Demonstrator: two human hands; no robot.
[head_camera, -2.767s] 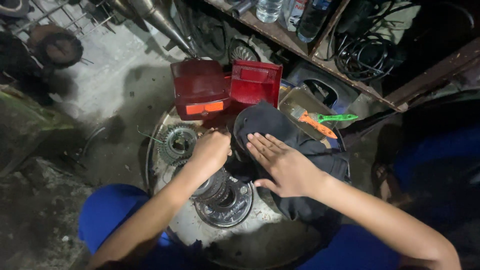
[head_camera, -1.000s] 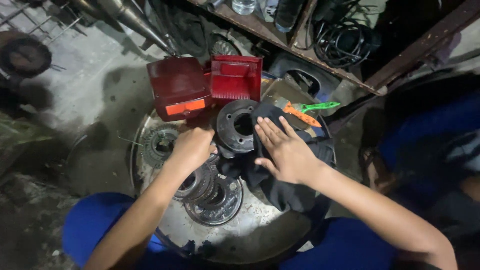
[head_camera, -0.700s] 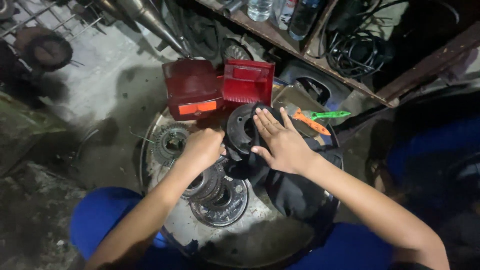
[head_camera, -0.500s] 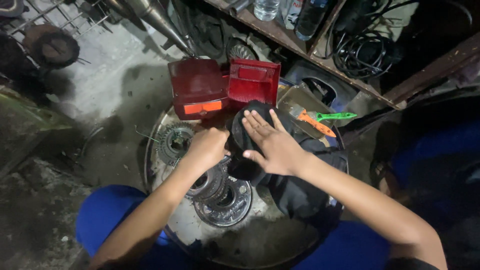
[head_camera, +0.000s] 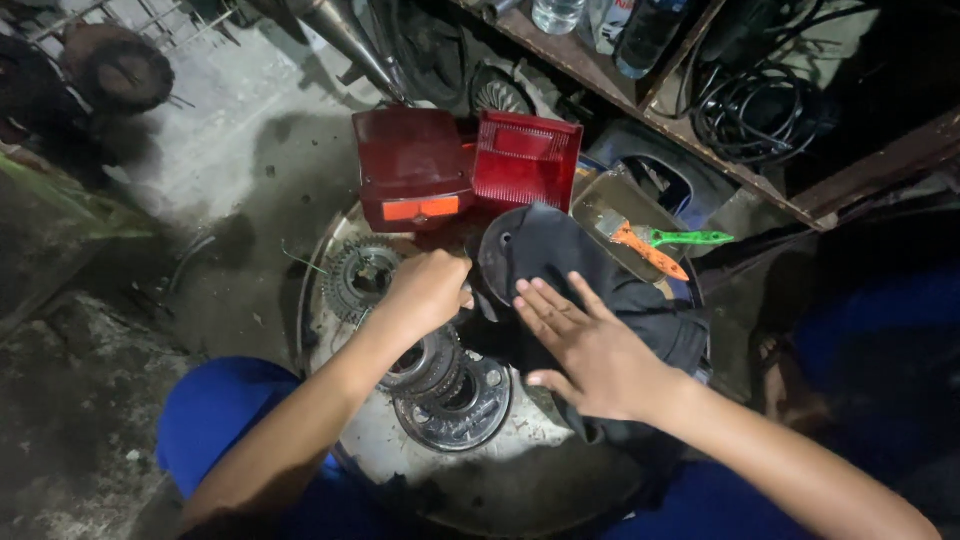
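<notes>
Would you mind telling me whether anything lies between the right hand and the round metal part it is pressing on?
Yes: a dark cloth lies between the right hand and the round metal part.

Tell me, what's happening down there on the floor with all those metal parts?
A person crouches over a round metal tray on the floor. The left hand grips the edge of a dark round metal disc, while the right hand lies flat on a dark cloth draped over it. Beside the hands lie a toothed gear and a shiny stacked hub part. Behind stand two red lamp housings and a small tray with brushes.
</notes>
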